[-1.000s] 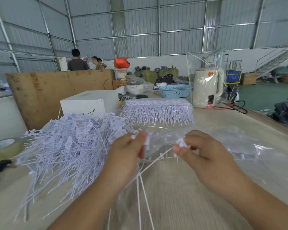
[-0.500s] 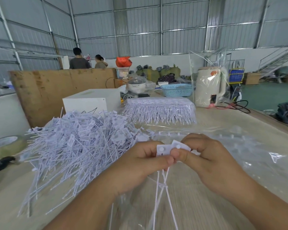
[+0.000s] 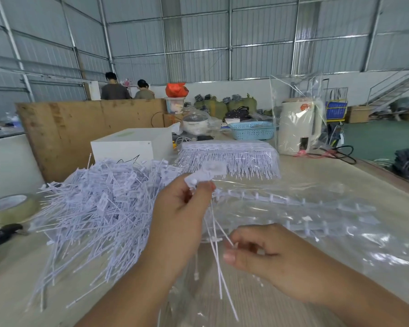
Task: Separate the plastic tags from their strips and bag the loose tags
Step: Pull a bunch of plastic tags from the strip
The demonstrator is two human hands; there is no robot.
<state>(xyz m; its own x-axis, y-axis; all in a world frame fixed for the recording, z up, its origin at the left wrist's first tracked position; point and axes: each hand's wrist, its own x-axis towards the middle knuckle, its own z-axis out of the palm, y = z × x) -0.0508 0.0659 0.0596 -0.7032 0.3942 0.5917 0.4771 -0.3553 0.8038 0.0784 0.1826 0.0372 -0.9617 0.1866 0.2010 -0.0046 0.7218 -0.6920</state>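
A few tags (image 3: 204, 177) are being pinched by their heads in the left hand (image 3: 180, 208) while their tails (image 3: 219, 234) are being pinched nearer, apparently for straightening, by the right hand (image 3: 265, 253).

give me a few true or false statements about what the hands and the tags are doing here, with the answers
1. The left hand pinches the flat heads of a few tags and holds them up. True.
2. The right hand rests flat and open on the table. False: its fingers are curled round the thin tails of the tags in the left hand.
3. A big loose pile of tags lies to the left of the hands. True.
4. The blue basket sits between the two hands. False: it stands far back on the table, beside the white kettle.
5. A stack of unseparated tag strips lies behind the hands. True.
6. The roll of tape is on the right edge. False: it is at the left edge.
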